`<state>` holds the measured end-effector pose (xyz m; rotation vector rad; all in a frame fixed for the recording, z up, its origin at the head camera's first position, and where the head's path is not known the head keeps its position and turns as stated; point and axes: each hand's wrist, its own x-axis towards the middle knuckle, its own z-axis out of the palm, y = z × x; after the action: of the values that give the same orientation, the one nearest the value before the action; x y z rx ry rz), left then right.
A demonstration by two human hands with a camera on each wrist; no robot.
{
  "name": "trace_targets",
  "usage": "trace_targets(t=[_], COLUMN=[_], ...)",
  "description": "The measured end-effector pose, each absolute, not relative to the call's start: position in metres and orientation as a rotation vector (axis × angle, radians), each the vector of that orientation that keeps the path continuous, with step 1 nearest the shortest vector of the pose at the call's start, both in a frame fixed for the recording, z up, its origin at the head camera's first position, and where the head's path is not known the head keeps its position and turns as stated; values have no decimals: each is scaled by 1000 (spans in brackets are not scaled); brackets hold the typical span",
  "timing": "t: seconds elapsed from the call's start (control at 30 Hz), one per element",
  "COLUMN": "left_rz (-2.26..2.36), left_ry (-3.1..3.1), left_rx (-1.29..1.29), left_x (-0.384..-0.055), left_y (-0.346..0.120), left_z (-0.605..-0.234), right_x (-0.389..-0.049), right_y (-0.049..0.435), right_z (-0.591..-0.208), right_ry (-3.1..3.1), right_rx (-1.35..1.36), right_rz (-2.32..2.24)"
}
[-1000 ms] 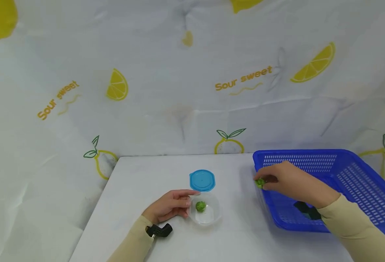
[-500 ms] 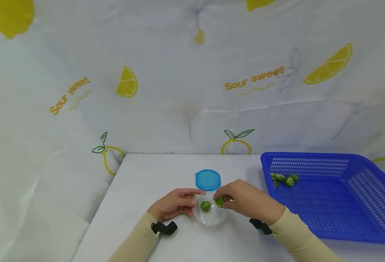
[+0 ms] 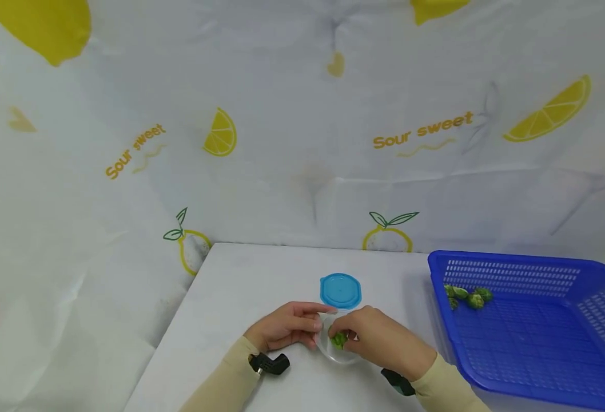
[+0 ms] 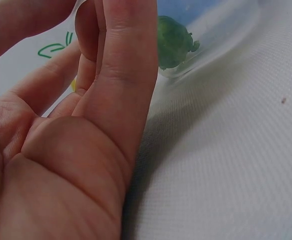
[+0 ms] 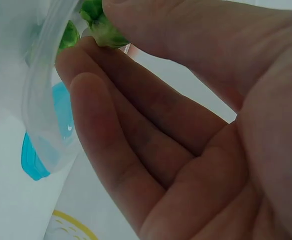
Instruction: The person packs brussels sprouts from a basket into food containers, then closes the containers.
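Green sprout [image 3: 339,340] pinched in my right hand [image 3: 379,342] over clear container [image 3: 333,355]; left hand [image 3: 282,329] steadies it. More wait in blue basket [image 3: 565,337].

"Sour sweet" on backdrop cloth [image 3: 302,114]

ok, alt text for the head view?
The right hand pinches a green sprout over a clear round plastic tub that the left hand touches; a blue round lid lies behind, a blue plastic basket at right.
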<state>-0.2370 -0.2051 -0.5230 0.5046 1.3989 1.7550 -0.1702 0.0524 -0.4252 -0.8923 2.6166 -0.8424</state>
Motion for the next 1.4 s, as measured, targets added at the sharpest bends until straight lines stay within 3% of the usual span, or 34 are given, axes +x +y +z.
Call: trace_targets(t=[0.63, 0.93, 1.2, 1.4], left_rz=[1729, 1757, 1764, 1760], left_ry=[1361, 1414, 1416, 1363], left_rx=[548, 497, 475, 508], left_x=[-241, -239, -235, -232], left_y=[-194, -205, -213, -204], left_z=[-523, -528, -527, -527], right_x=[-163, -158, -158, -166], right_y=[44, 52, 114, 196], right_z=[-441, -420, -361, -354], right_ry=[2656, 2679, 2798, 2847], right_rx=[-914, -898, -781, -572], right_rz=[-772, -782, -706, -794])
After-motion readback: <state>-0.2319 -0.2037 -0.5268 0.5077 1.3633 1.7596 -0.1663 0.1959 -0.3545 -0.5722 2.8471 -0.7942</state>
